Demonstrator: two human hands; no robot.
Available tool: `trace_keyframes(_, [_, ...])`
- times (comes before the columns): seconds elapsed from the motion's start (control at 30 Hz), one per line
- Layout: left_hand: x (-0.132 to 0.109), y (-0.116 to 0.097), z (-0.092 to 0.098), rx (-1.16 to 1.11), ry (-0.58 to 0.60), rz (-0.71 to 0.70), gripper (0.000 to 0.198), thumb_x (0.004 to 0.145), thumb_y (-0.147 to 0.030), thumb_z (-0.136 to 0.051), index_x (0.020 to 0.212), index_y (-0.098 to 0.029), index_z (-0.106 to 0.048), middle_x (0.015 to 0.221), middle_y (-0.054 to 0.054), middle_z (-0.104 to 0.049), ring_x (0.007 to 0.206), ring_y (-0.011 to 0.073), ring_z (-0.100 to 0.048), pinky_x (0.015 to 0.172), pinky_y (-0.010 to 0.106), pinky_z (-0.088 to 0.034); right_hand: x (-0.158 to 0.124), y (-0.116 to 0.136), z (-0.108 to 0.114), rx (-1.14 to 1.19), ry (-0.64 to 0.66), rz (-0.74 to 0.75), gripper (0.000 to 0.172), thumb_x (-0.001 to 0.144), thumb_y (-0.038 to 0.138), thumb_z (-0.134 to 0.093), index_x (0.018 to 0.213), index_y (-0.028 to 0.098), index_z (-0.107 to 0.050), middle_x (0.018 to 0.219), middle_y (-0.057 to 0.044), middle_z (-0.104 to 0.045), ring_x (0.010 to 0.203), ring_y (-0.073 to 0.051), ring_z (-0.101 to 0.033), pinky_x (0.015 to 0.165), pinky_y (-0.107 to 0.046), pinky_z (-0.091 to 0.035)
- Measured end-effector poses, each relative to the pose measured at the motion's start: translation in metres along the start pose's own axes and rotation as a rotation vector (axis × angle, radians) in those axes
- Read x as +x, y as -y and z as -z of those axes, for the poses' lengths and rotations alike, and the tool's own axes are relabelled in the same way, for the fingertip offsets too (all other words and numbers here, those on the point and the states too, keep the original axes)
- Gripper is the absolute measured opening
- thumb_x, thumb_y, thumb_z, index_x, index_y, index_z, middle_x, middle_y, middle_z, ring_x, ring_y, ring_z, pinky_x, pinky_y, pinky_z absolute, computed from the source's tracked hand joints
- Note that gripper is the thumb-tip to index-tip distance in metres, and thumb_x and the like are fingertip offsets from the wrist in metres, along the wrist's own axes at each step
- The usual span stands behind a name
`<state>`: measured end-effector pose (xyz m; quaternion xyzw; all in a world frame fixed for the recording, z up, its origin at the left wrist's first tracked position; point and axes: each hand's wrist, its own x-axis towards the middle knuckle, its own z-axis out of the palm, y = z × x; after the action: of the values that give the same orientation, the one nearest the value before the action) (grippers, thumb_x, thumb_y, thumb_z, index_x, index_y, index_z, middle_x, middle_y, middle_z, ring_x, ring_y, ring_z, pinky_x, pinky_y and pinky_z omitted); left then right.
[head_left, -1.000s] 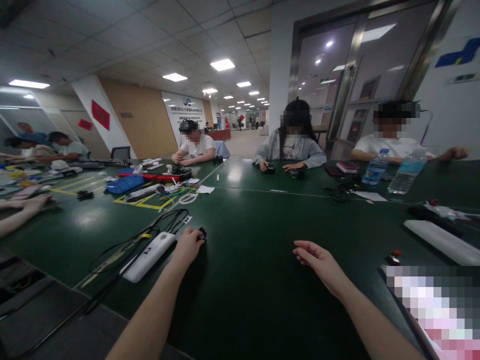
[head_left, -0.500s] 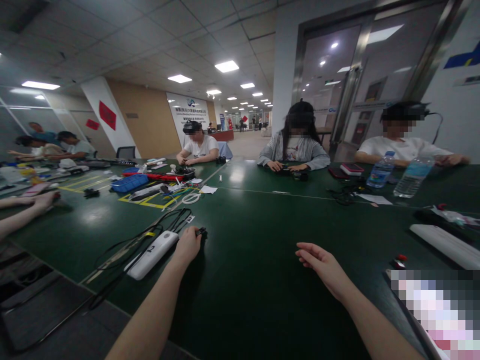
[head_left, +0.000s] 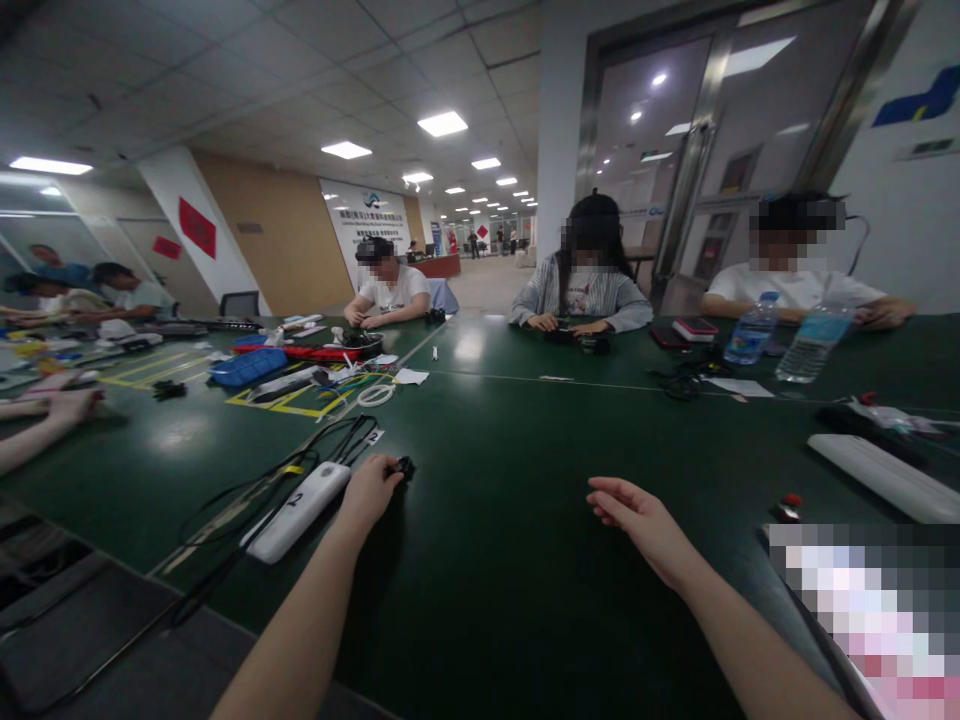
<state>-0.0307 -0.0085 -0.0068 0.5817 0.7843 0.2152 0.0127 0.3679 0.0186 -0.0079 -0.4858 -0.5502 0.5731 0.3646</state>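
My left hand [head_left: 369, 492] is closed, its fingertips pinching a small black object [head_left: 406, 467] just above or on the green table [head_left: 495, 560]. What kind of object it is cannot be made out. Beside that hand on the left lies a white power strip [head_left: 296, 512] marked "2", with black cables [head_left: 247, 485] running around it. My right hand [head_left: 634, 510] hovers over or rests on the table to the right, fingers loosely stretched, nothing in them.
Far left of centre are a blue basket [head_left: 249, 367], a coiled white cable [head_left: 375, 396] and loose wires. To the right stand two water bottles [head_left: 752, 328], another long white bar [head_left: 885, 478] and a small red-topped item [head_left: 790, 507]. Several people sit around the table.
The whole view has shifted slightly. The small black object looks a little turned in my left fingertips. My right hand keeps nearly the same pose.
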Motion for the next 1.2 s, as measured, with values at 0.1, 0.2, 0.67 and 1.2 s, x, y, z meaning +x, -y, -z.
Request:
trace_keyframes(0.1, [-0.001,0.000,0.003,-0.056,-0.014,0.013,0.027,0.074,-0.030,-0.049,0.092,-0.014,-0.060,0.097,0.009,-0.057,0.079,0.0168,-0.057,0.076,0.026,-0.043,0.000,0.001,-0.001,-0.003,0.008,-0.008,0.035,0.072,0.037,-0.055,0.103,0.023,-0.056,0.098,-0.004,-0.062,0.089,-0.019,-0.056,0.079,-0.034,-0.044])
trace_keyframes(0.2, [-0.001,0.001,0.005,-0.083,-0.026,0.026,0.029,0.076,-0.031,-0.045,0.092,-0.012,-0.062,0.096,0.010,-0.057,0.082,0.0172,-0.057,0.079,0.026,-0.042,-0.001,0.004,-0.002,0.001,0.007,-0.018,0.034,0.072,0.037,-0.055,0.103,0.023,-0.056,0.096,-0.004,-0.062,0.089,-0.020,-0.056,0.079,-0.035,-0.044])
trace_keyframes(0.67, [-0.001,-0.006,0.001,-0.109,-0.051,0.055,0.026,0.079,-0.030,-0.040,0.089,-0.017,-0.060,0.091,0.007,-0.061,0.089,0.0186,-0.055,0.079,0.028,-0.040,-0.002,0.005,0.000,0.021,0.001,-0.033,0.035,0.069,0.038,-0.058,0.101,0.024,-0.058,0.094,-0.004,-0.063,0.088,-0.021,-0.056,0.080,-0.036,-0.044])
trace_keyframes(1.2, [-0.002,-0.010,0.000,-0.189,-0.071,0.118,0.026,0.079,-0.032,-0.039,0.088,-0.018,-0.059,0.090,0.005,-0.063,0.087,0.0186,-0.056,0.076,0.028,-0.041,-0.005,0.008,-0.003,0.025,0.010,-0.013,0.034,0.071,0.036,-0.056,0.101,0.022,-0.057,0.094,-0.004,-0.062,0.087,-0.020,-0.056,0.079,-0.035,-0.044])
